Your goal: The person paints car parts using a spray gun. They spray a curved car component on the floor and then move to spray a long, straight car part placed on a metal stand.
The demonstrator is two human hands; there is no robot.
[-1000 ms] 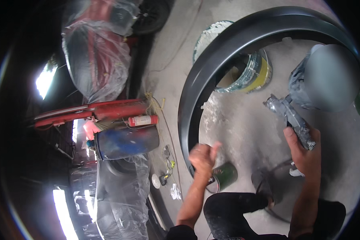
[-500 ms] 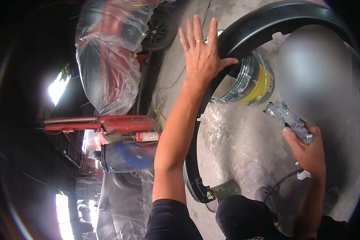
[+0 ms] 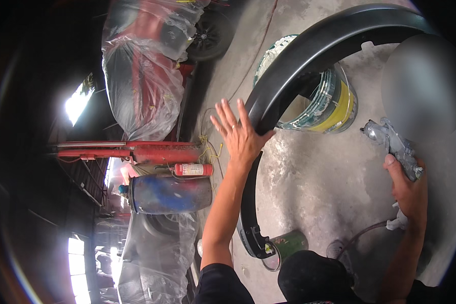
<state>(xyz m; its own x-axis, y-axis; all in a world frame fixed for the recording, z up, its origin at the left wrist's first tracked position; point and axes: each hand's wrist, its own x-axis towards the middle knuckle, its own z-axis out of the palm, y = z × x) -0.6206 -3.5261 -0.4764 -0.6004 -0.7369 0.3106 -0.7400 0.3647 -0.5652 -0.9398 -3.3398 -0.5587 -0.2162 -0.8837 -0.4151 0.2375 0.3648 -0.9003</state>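
A long curved black fender flare (image 3: 309,45) arches over the concrete floor. My left hand (image 3: 238,137) lies with spread fingers against its outer edge on the left, the thumb reaching across the surface. In my right hand (image 3: 410,192) is a paint-smeared spray gun (image 3: 392,144), its head pointing up and left, inside the arch and apart from the flare. A hose (image 3: 362,233) runs near my right wrist, beside a scrap of white material. A blurred round patch hides part of the area above the gun.
Under the flare's upper bend stands a bucket with a yellow band (image 3: 337,109); a green can (image 3: 294,242) is by its lower end. To the left are a blue drum (image 3: 172,195), a fire extinguisher (image 3: 192,169), a red post (image 3: 162,153) and a plastic-draped red car (image 3: 147,76).
My left hand has slid down along the flare's outer edge, toward me. The spray gun in my right hand has shifted slightly right in the view.
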